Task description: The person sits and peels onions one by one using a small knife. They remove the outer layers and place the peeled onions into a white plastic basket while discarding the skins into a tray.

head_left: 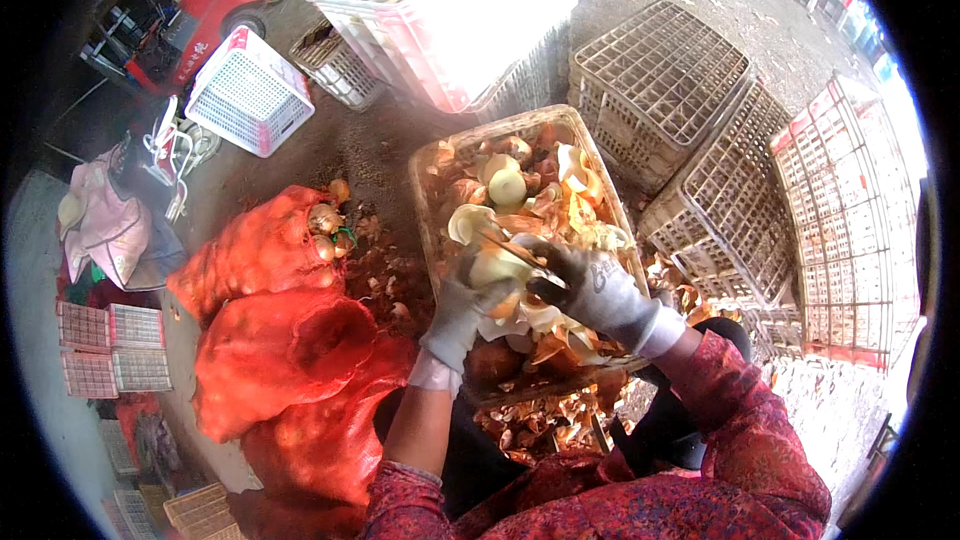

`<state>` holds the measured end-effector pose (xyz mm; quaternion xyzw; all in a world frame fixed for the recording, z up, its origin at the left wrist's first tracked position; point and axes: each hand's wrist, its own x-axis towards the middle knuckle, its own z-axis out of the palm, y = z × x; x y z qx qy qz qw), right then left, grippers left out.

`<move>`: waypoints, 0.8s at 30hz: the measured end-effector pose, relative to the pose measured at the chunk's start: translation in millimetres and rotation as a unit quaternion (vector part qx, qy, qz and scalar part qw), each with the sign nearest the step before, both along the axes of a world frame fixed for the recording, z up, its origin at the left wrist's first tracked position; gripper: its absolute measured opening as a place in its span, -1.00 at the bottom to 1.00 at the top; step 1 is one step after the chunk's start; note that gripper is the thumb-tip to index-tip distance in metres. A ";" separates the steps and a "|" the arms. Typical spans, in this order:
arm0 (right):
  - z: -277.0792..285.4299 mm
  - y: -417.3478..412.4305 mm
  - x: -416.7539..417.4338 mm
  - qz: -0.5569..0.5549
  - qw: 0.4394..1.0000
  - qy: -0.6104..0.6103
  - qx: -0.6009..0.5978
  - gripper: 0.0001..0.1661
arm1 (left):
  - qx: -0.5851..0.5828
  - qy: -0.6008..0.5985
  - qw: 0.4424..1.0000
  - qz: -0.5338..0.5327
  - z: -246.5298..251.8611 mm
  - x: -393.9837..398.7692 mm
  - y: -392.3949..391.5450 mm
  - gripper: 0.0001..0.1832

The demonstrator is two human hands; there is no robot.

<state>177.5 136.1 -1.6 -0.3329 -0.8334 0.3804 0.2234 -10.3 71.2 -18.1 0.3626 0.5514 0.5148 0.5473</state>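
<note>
In a grey-white work glove, my left hand (463, 307) grips a partly peeled onion (499, 267) above a dirty plastic crate (609, 199). My gloved right hand (600, 289), dark at the fingertips, is closed around what looks like a small knife (514, 244). Its narrow blade lies across the top of the onion; the handle is hidden in the fingers. Beneath both hands the crate is full of brown onion skins and pale peeled layers. A pale peeled onion (507, 187) rests on these scraps towards the far side.
Red mesh sacks of onions (289, 360) lie to the left, one showing onions (325, 219) at its mouth. Grimy crates (660, 67) stand at right. A tall white crate (442, 22) holding pale produce is beyond. Skins (540, 420) litter the ground near my legs.
</note>
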 end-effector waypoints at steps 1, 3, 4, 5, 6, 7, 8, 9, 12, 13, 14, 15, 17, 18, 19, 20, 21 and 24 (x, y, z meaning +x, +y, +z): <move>-2.2 2.1 -0.5 0.009 1.000 0.007 0.027 -0.66 | 0.005 0.019 1.000 -0.020 -2.5 5.1 0.6 -0.29; -0.7 10.4 0.1 0.018 0.997 -0.016 0.075 -0.70 | 0.032 0.054 0.997 -0.044 -6.7 11.6 0.7 -0.22; 0.1 12.1 0.4 0.010 0.996 -0.033 0.083 -0.72 | 0.050 0.076 0.994 -0.055 -8.3 13.7 -0.1 -0.21; 1.2 13.4 1.1 -0.011 0.996 -0.045 0.073 -0.74 | 0.053 0.108 0.991 -0.067 -11.4 12.2 -2.1 -0.21; 2.6 15.5 2.3 -0.034 0.996 -0.056 0.064 -0.76 | 0.055 0.101 0.990 -0.078 -9.9 12.1 -1.6 -0.20; 0.5 17.7 2.6 -0.086 0.995 -0.037 0.029 -0.76 | 0.057 0.094 0.990 -0.088 -7.4 11.9 -1.2 -0.20; -7.4 24.7 4.9 -0.122 0.992 -0.042 0.002 -0.74 | 0.058 0.048 0.992 -0.097 -3.7 12.1 -1.2 -0.19; -14.0 33.9 6.4 -0.157 0.986 -0.045 -0.023 -0.72 | 0.066 -0.002 0.993 -0.098 5.3 12.2 1.4 -0.19; -23.6 38.7 10.2 -0.178 0.979 -0.066 -0.069 -0.69 | 0.075 -0.134 0.983 -0.097 24.7 11.1 -0.8 -0.19; -22.8 40.7 10.2 -0.169 0.980 -0.076 -0.074 -0.69 | 0.075 -0.153 0.982 -0.076 21.8 8.6 -2.0 -0.16; -24.8 40.3 9.9 -0.166 0.981 -0.065 -0.078 -0.69 | 0.075 -0.172 0.981 -0.056 18.7 6.6 -3.1 -0.14; -22.8 41.5 7.3 -0.168 0.982 -0.056 -0.068 -0.70 | 0.076 -0.190 0.978 -0.035 15.7 3.7 -4.6 -0.12; -13.3 38.3 5.9 -0.151 0.988 0.003 -0.007 -0.68 | 0.074 -0.173 0.982 -0.003 11.3 -4.6 -3.4 -0.07; -9.6 35.2 4.2 -0.129 0.991 0.022 0.022 -0.65 | 0.078 -0.158 0.984 0.011 11.3 -10.4 -2.9 -0.06; -5.5 32.4 7.6 -0.087 0.996 0.022 0.017 -0.67 | 0.085 -0.137 0.987 0.009 14.5 -14.6 -0.7 -0.07; -2.5 31.1 10.3 -0.041 0.999 0.001 0.010 -0.68 | 0.096 -0.082 0.992 0.015 14.4 -18.6 0.8 -0.08; -0.9 26.6 12.8 -0.005 1.000 -0.017 0.016 -0.70 | 0.102 -0.026 0.994 0.024 13.4 -22.1 0.8 -0.09; 1.7 16.2 8.4 0.054 0.992 -0.058 0.097 -0.72 | 0.127 0.149 0.979 0.053 11.6 -27.2 0.7 -0.08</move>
